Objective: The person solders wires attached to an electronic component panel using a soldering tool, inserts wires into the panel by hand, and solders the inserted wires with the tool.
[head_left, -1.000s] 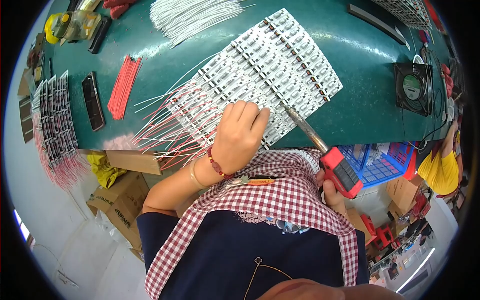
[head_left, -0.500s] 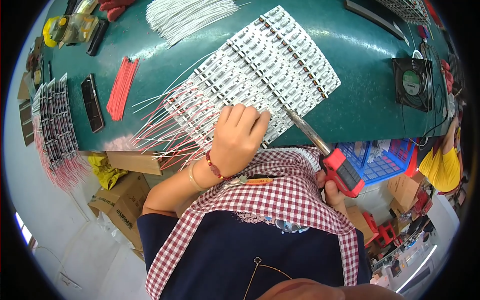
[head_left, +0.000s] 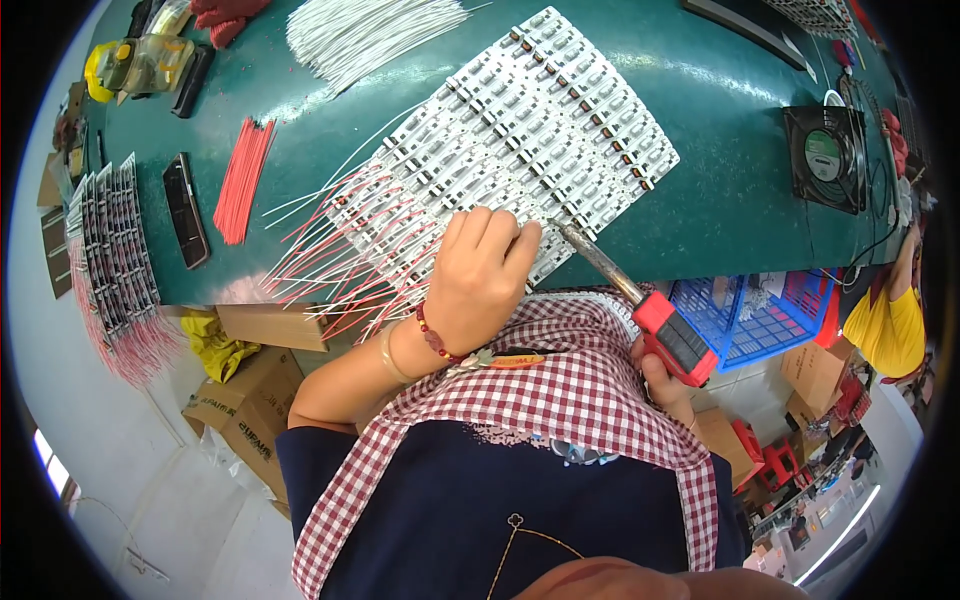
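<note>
A large white panel of circuit boards (head_left: 520,130), set with rows of small parts, lies slantwise on the green table. Red and white wires (head_left: 340,255) fan out from its left part. Over the panel's near edge rests my left hand (head_left: 478,270), its fingers curled and pressed together; whatever is pinched under them is hidden. My right hand (head_left: 668,388) grips a soldering iron (head_left: 672,335) by its red and black handle. The metal tip meets the panel just right of my left fingertips.
Bundles of red wires (head_left: 244,180) and white wires (head_left: 370,40) lie on the table (head_left: 720,225). A phone (head_left: 185,210) and wired boards (head_left: 115,240) sit at left. A black fan (head_left: 825,158) stands at right, above a blue basket (head_left: 760,325). A person's yellow sleeve (head_left: 890,330) shows far right.
The soldering iron and my right hand have shifted a little to the left, bringing the tip closer to my left fingers. My left hand stays nearly in place.
</note>
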Action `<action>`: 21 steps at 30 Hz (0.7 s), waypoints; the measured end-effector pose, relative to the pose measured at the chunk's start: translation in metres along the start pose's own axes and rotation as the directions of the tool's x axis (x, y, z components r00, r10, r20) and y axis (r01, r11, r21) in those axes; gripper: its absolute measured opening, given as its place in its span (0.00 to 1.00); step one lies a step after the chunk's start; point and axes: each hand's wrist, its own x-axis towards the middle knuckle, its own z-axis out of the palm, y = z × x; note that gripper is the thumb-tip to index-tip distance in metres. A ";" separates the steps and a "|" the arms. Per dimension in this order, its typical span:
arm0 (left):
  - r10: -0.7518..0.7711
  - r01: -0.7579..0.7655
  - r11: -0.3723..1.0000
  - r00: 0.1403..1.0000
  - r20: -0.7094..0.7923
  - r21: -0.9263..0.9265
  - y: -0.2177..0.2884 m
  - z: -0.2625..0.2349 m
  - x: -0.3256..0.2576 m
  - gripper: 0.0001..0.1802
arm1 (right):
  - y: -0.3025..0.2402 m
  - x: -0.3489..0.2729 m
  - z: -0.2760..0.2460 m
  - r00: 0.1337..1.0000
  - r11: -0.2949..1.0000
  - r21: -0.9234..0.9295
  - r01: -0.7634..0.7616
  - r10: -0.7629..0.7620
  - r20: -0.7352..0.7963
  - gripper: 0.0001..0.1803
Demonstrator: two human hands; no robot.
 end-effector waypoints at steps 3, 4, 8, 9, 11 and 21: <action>-0.015 0.015 1.000 1.000 0.000 0.018 0.001 0.000 0.000 0.14 | -0.008 0.001 0.001 1.000 0.999 0.036 -0.008 0.008 -0.013 0.14; -0.016 0.016 1.000 1.000 -0.004 0.017 0.001 0.000 0.000 0.14 | -0.012 0.002 0.001 1.000 0.995 0.096 -0.010 0.012 -0.019 0.14; -0.023 0.023 1.000 1.000 -0.002 0.018 0.002 0.000 0.001 0.14 | -0.008 -0.001 0.000 0.999 0.989 0.144 -0.015 0.021 -0.038 0.15; -0.023 0.023 1.000 1.000 -0.001 0.017 0.002 0.000 0.001 0.14 | -0.007 -0.002 0.000 0.999 0.991 0.130 -0.002 0.007 -0.043 0.15; -0.033 0.033 0.999 0.999 0.000 0.018 0.001 0.001 0.001 0.13 | -0.007 -0.002 0.001 0.999 0.993 0.117 0.011 -0.005 -0.047 0.15; 0.035 -0.034 0.999 0.999 -0.026 0.040 0.004 -0.002 -0.001 0.13 | -0.008 -0.007 -0.002 0.998 0.991 0.134 0.016 -0.009 -0.055 0.15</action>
